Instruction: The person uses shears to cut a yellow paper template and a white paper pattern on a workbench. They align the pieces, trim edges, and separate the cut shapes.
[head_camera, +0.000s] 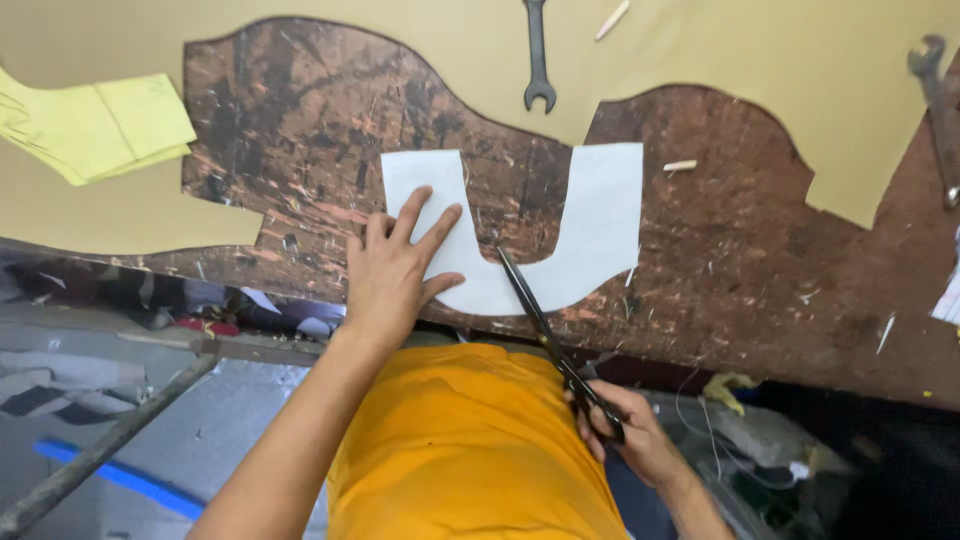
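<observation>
A matt white, paper-like U-shaped template (520, 245) lay flat on a dark, leather-like sheet (330, 130) with a scuffed, scratched, mottled brown finish. Black metal scissors (545, 325) looked dull rather than shiny. Smooth matt tan sheeting (740, 50) lay beyond, with pale yellow paper-like pieces (95, 125), a dark metal spanner (538, 55) and a glossier steel one (935, 95).

A worn, scratched brown worktable (300, 130) filled the upper view, partly covered by a tan sheet (450, 40). Below the table's near edge lay a grey floor (230, 440) with a blue strip (120, 478) and scattered clutter. Light was even.
</observation>
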